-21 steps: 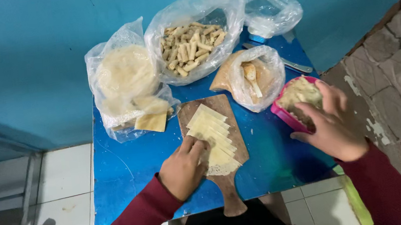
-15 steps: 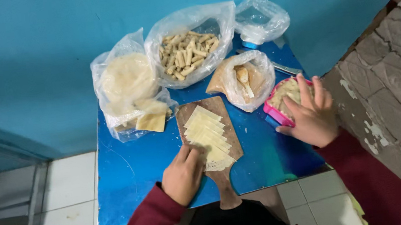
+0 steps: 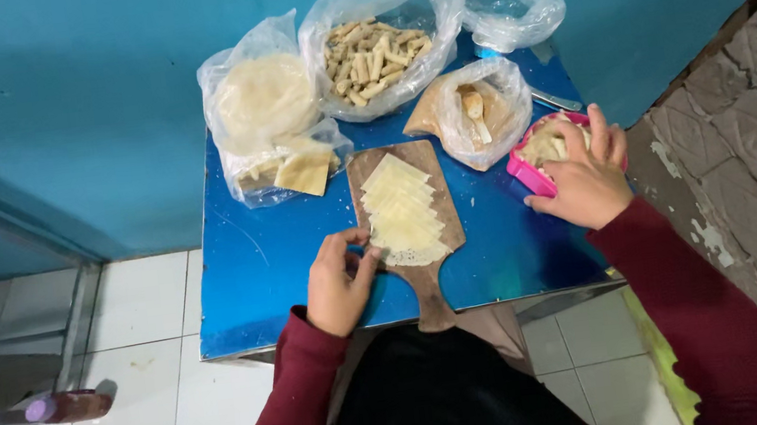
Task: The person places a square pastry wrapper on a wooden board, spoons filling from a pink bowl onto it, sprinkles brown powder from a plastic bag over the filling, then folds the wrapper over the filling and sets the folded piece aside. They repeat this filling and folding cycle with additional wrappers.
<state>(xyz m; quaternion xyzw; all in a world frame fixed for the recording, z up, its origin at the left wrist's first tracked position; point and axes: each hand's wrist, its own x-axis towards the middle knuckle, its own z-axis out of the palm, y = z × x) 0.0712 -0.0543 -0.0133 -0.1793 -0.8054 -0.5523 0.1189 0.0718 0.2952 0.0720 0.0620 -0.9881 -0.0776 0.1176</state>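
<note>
A wooden cutting board (image 3: 433,284) lies on a small blue table (image 3: 261,264), with several pale square wrappers (image 3: 402,208) fanned out along it. My left hand (image 3: 337,282) rests at the board's left edge, its fingertips pinching the corner of the nearest wrapper. My right hand (image 3: 587,179) covers a pink container (image 3: 527,174) of pale filling at the table's right edge, fingers reaching into it. Both arms wear dark red sleeves.
At the back stand a plastic bag of round flat wrappers (image 3: 263,102), a bag of rolled sticks (image 3: 376,51), a bag of brownish filling with a spoon (image 3: 472,112) and an empty-looking clear bag (image 3: 512,7). A teal wall is behind, stone paving to the right.
The view has shifted slightly. My right hand has moved over the pink container and into it. My left hand stays at the board's left edge on the near wrapper.
</note>
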